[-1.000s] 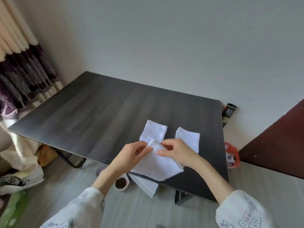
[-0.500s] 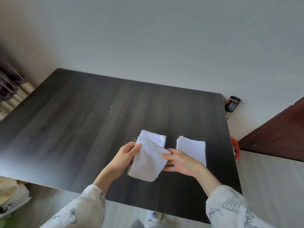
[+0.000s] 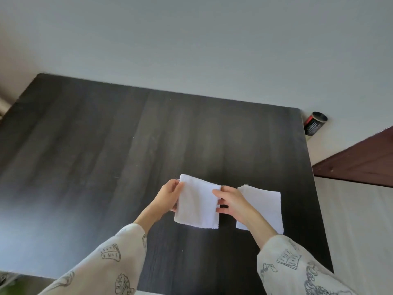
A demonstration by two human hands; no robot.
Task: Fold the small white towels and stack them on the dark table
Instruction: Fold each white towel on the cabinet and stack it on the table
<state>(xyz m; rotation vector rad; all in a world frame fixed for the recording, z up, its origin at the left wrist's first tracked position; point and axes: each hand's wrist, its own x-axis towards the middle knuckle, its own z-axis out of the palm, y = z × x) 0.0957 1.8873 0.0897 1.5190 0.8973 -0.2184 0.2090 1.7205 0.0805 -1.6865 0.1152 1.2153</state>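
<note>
The fingers (image 3: 221, 206) of the right hand (image 3: 232, 204) are curled against the right edge of a folded white towel (image 3: 197, 205), with the thumb laid over its upper right corner, so that the cloth is pinched there. The left edge is gripped by the left hand (image 3: 169, 196), its thumb set on the upper left corner and the other fingers hidden behind the fabric. The towel is a soft, napped rectangle, taller than wide, with a loose thread at its top left corner; whether it is lifted or resting on the surface cannot be told. Just beside it, to the right and apart from it, a second folded towel (image 3: 265, 207) is seen lying flat, layered edges showing at its top, partly covered by the right wrist. Both are placed over the near right part of the dark table (image 3: 106, 156), a matte top with streaked wood grain and rounded corners. Cream sleeves (image 3: 297, 267) printed with line drawings are worn on both arms. Beyond the table's far right corner, a black cylindrical can (image 3: 314, 125) is seen against the plain pale wall (image 3: 191, 43).
</note>
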